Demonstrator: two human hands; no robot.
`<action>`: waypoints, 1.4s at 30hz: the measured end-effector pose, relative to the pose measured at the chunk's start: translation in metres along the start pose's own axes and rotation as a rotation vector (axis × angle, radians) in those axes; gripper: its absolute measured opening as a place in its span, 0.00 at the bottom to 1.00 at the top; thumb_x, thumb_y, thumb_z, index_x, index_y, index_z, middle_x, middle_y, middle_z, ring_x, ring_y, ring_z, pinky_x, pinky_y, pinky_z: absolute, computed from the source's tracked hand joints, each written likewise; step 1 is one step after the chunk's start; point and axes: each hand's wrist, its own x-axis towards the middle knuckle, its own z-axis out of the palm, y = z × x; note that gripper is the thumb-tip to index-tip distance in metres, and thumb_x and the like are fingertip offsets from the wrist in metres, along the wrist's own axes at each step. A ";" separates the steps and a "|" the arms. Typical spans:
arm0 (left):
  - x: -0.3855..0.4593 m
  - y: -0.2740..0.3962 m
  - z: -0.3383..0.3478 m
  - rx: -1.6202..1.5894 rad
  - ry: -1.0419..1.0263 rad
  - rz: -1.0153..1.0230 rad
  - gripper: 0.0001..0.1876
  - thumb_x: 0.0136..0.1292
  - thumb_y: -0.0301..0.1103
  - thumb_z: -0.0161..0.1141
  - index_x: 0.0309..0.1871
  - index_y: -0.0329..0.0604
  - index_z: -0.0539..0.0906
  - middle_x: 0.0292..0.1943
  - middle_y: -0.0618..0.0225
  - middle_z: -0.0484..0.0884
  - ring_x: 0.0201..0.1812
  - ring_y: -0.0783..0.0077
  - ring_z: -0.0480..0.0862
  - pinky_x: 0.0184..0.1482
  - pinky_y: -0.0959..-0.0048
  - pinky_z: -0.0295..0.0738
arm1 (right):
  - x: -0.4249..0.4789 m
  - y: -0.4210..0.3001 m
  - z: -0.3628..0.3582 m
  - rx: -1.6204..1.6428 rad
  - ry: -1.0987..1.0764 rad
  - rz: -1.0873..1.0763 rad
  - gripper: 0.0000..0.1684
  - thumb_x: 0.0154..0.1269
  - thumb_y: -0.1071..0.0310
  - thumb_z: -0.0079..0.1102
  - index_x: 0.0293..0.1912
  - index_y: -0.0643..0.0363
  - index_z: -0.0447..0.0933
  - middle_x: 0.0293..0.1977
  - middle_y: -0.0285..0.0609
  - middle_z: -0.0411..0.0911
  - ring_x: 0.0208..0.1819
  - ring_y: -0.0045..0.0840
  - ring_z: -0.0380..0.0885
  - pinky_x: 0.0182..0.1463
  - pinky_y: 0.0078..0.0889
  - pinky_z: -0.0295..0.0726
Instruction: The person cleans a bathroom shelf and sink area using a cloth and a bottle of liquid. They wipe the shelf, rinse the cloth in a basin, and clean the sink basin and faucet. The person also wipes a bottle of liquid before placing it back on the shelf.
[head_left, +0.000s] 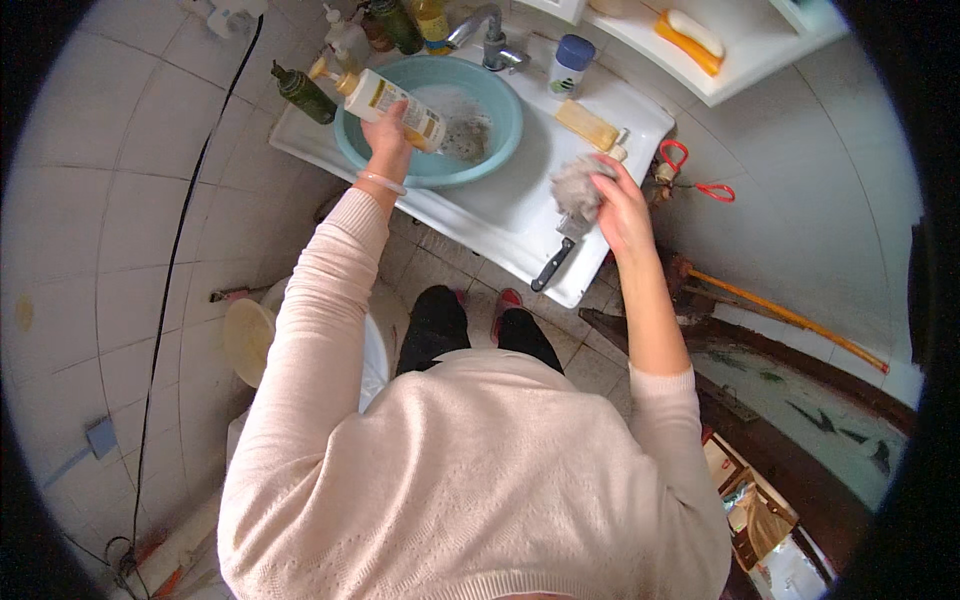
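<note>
Held by my left hand (388, 135), a white pump bottle (379, 96) tilts over a light blue plastic basin (504, 120). Soapy, cloudy water with foam (466, 129) lies in the basin. My right hand (622, 206) grips a crumpled grey cloth (577, 186) above the right side of the white ceramic sink (517, 217). Just below the cloth lies a knife with a black handle (553, 265), its blade partly hidden. A yellowish bar-shaped block (586, 124) rests on the sink top behind the cloth.
A chrome faucet (491, 45) rises behind the basin. A green bottle (304, 94) and several other bottles stand at the back left. A blue-lidded container (571, 66) is right of the faucet. Red-handled scissors (694, 172) hang beside the sink's right edge. A white shelf (675, 64) juts out above.
</note>
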 end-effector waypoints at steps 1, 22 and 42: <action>0.008 -0.007 -0.001 -0.013 -0.013 0.005 0.28 0.53 0.17 0.66 0.58 0.36 0.69 0.52 0.58 0.79 0.52 0.57 0.81 0.55 0.59 0.76 | 0.031 0.012 0.011 -0.056 0.016 0.015 0.20 0.67 0.78 0.52 0.59 0.63 0.70 0.51 0.47 0.76 0.53 0.30 0.76 0.59 0.34 0.75; 0.134 -0.035 -0.021 0.197 -0.235 -0.146 0.26 0.50 0.24 0.68 0.55 0.37 0.77 0.50 0.64 0.82 0.51 0.66 0.82 0.54 0.68 0.74 | 0.304 0.242 0.126 -0.451 0.509 0.354 0.31 0.68 0.62 0.59 0.67 0.57 0.65 0.53 0.44 0.79 0.51 0.34 0.78 0.55 0.34 0.77; 0.117 -0.029 -0.017 0.490 -0.651 -0.116 0.32 0.51 0.22 0.68 0.61 0.37 0.72 0.53 0.62 0.82 0.54 0.66 0.81 0.59 0.69 0.74 | 0.311 0.195 0.188 -1.035 0.373 -0.294 0.15 0.67 0.67 0.56 0.50 0.61 0.80 0.50 0.51 0.81 0.52 0.38 0.80 0.57 0.39 0.75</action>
